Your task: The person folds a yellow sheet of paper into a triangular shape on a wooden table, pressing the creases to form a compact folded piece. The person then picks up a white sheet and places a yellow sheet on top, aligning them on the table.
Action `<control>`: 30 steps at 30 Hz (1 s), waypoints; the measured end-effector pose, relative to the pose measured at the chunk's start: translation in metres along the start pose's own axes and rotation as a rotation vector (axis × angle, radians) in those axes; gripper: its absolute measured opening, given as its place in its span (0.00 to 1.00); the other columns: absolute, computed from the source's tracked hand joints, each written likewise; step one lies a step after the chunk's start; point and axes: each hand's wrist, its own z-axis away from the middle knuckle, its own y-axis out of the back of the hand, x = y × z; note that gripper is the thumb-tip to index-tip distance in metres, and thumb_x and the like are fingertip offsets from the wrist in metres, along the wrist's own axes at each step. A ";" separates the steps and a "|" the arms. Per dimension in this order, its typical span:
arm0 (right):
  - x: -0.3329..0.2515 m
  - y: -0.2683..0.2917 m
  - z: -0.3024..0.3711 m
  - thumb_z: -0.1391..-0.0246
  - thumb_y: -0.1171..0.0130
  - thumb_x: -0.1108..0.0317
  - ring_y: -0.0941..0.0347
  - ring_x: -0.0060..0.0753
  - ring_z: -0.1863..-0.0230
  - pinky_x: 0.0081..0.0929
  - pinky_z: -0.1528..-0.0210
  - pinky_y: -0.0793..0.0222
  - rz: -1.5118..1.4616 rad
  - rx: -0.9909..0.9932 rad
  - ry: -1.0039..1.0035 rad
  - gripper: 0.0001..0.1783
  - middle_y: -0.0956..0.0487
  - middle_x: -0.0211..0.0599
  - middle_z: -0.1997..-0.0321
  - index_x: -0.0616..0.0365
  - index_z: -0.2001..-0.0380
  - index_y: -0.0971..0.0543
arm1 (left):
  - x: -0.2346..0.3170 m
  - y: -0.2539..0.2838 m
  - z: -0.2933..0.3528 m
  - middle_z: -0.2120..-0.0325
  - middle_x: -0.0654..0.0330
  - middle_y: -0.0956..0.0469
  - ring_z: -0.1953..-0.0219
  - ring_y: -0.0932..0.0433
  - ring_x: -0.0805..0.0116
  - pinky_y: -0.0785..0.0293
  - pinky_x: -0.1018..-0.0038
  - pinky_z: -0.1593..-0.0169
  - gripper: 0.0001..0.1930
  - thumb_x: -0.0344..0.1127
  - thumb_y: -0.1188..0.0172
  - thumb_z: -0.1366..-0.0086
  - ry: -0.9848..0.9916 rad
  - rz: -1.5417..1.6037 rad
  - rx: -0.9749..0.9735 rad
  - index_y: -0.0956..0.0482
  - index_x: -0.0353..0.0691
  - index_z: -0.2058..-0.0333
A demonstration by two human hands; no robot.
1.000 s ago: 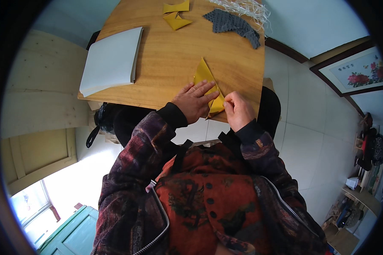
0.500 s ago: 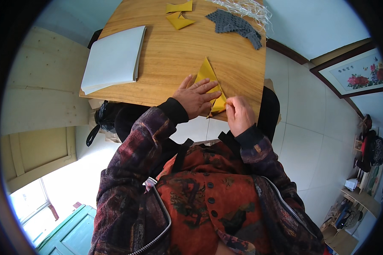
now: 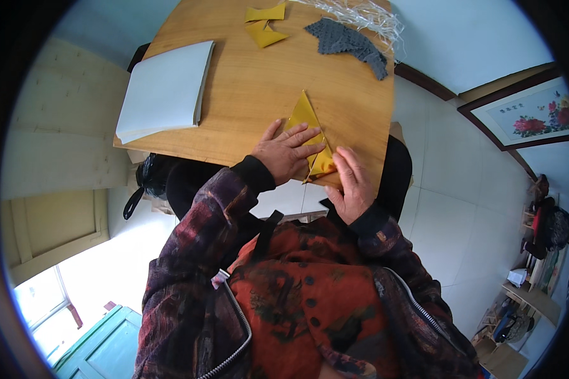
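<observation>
Wooden and broad, the table (image 3: 246, 88) takes up most of the upper part of my feed, with a white stack (image 3: 167, 88) of sheets toward its left edge. At the far right I make out pale strands (image 3: 367, 16), then grey cloth (image 3: 348, 45) just below them. Yellow paper (image 3: 303, 114), folded to a tall triangle, lies right of centre at the near edge. On it the left hand (image 3: 283, 153) lies flat, fingers spread; the right hand (image 3: 353, 186) is at its lower right side, fingers close together, thumb apart, pinching nothing that I can see. Smallest are two yellow pieces (image 3: 265, 38), well apart from the triangle. I judge the step in hand to be folding and creasing that lower flap; the next move calls for firm left pressure while the right fingertips run along the fold.
</observation>
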 end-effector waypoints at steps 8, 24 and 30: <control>0.003 0.007 -0.030 0.46 0.39 0.66 0.25 0.50 0.67 0.40 0.66 0.32 -0.084 -0.091 -0.346 0.09 0.22 0.42 0.72 0.60 0.74 0.25 | -0.002 -0.007 -0.001 0.31 0.70 0.45 0.30 0.46 0.67 0.56 0.54 0.29 0.26 0.40 0.48 0.35 -0.032 -0.060 0.040 0.33 0.63 0.37; -0.010 -0.008 -0.029 0.43 0.42 0.68 0.23 0.39 0.78 0.34 0.74 0.28 -0.096 -0.089 -0.418 0.07 0.23 0.38 0.80 0.62 0.68 0.25 | -0.028 0.007 -0.016 0.32 0.71 0.41 0.30 0.44 0.66 0.58 0.51 0.29 0.24 0.38 0.45 0.36 -0.202 0.001 -0.015 0.29 0.65 0.41; -0.017 -0.012 -0.001 0.57 0.31 0.67 0.30 0.43 0.42 0.39 0.48 0.32 0.115 0.016 0.061 0.31 0.30 0.38 0.41 0.54 0.47 0.27 | -0.029 0.002 -0.015 0.33 0.72 0.40 0.30 0.44 0.66 0.58 0.51 0.29 0.24 0.37 0.44 0.36 -0.204 0.047 0.023 0.29 0.65 0.41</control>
